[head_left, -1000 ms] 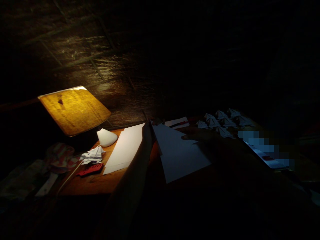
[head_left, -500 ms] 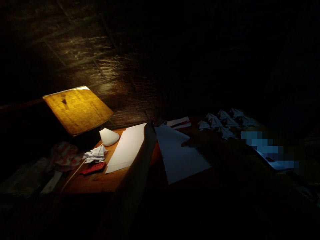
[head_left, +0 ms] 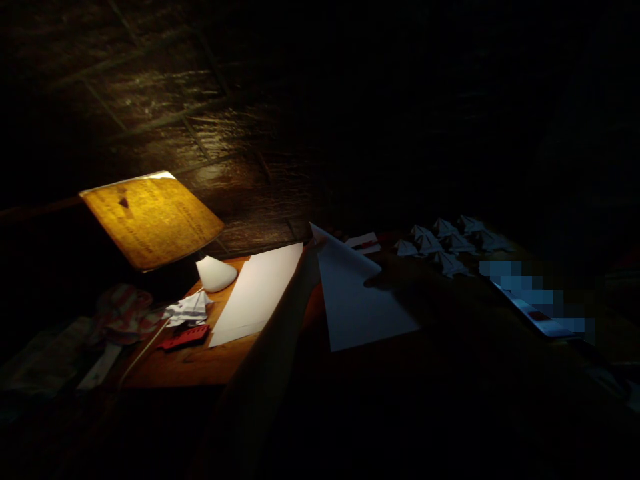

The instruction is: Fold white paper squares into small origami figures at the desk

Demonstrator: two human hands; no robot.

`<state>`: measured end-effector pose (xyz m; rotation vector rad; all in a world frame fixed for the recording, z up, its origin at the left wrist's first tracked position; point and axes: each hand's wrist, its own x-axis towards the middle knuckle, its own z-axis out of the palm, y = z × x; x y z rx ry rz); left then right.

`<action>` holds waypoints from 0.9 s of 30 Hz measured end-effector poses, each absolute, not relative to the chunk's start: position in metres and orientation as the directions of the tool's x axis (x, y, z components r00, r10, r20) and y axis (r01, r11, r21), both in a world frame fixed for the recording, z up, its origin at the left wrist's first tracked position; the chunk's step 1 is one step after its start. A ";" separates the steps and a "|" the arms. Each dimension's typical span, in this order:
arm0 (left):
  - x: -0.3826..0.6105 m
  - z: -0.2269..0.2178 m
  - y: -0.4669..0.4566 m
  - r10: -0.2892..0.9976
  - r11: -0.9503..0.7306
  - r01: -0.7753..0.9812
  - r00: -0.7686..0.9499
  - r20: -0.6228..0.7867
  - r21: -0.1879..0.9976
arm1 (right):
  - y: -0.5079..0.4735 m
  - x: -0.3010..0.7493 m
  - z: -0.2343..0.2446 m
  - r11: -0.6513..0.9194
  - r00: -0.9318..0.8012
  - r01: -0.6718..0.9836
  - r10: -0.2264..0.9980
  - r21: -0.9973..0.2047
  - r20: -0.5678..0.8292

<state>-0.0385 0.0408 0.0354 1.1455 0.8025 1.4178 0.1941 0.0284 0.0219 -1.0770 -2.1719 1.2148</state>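
A white sheet of paper is between my two hands, its far edge curled up and over. My left hand grips the sheet near its upper left corner, the fingers partly behind the paper. At the right edge my right hand lies in deep shadow; its thumb shows against the paper, and the other fingers are hidden. Left of my forearm lie more white sheets, overlapping on the wooden table.
A lamp with a yellow shade and white base lights the left side. Nearby are a folded paper piece and a red object. Several folded paper shapes stand back right, beyond a lit phone-like screen.
The far edge of the sheet has risen and curled over toward me. My left hand has shifted slightly right, while my right hand stays nearly in place.
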 end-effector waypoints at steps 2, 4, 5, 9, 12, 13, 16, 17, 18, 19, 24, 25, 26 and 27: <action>-0.039 0.035 0.040 0.973 -0.193 -0.327 0.056 0.223 0.925 | 0.028 0.194 0.023 0.321 -0.593 0.447 0.805 -0.835 -0.008; -0.038 0.034 0.040 0.974 -0.196 -0.329 0.048 0.223 0.924 | 0.027 0.194 0.025 0.330 -0.590 0.475 0.807 -0.816 -0.018; -0.038 0.034 0.040 0.976 -0.189 -0.328 0.044 0.215 0.925 | 0.026 0.195 0.026 0.334 -0.592 0.485 0.806 -0.808 -0.023; -0.036 0.032 0.040 0.982 -0.158 -0.343 0.044 0.184 0.926 | 0.022 0.195 0.030 0.356 -0.590 0.520 0.807 -0.776 -0.025; -0.036 0.032 0.040 0.978 -0.162 -0.382 0.062 0.200 0.910 | 0.020 0.194 0.033 0.349 -0.577 0.548 0.816 -0.760 -0.041; -0.037 0.031 0.040 0.976 -0.163 -0.392 0.070 0.206 0.905 | 0.020 0.194 0.034 0.347 -0.576 0.555 0.816 -0.756 -0.048; -0.038 0.032 0.041 0.974 -0.164 -0.396 0.082 0.212 0.903 | 0.019 0.194 0.035 0.357 -0.593 0.533 0.805 -0.767 -0.037; -0.038 0.032 0.042 0.974 -0.170 -0.389 0.074 0.214 0.905 | 0.018 0.194 0.035 0.362 -0.598 0.518 0.801 -0.775 -0.026; -0.037 0.032 0.043 0.974 -0.178 -0.382 0.061 0.217 0.907 | 0.018 0.195 0.036 0.361 -0.600 0.508 0.799 -0.782 -0.021; -0.037 0.032 0.043 0.974 -0.186 -0.374 0.049 0.220 0.908 | 0.018 0.195 0.036 0.359 -0.598 0.507 0.802 -0.783 -0.019; -0.037 0.033 0.045 0.972 -0.209 -0.360 0.027 0.234 0.909 | 0.021 0.196 0.031 0.357 -0.592 0.520 0.805 -0.776 -0.026; -0.037 0.033 0.045 0.972 -0.211 -0.359 0.024 0.235 0.909 | 0.023 0.196 0.029 0.357 -0.604 0.504 0.797 -0.786 -0.026; -0.037 0.033 0.045 0.972 -0.213 -0.359 0.021 0.235 0.909 | 0.024 0.196 0.026 0.353 -0.612 0.487 0.790 -0.799 -0.024; -0.037 0.033 0.044 0.972 -0.211 -0.357 0.019 0.233 0.910 | 0.025 0.196 0.024 0.350 -0.619 0.469 0.785 -0.811 -0.019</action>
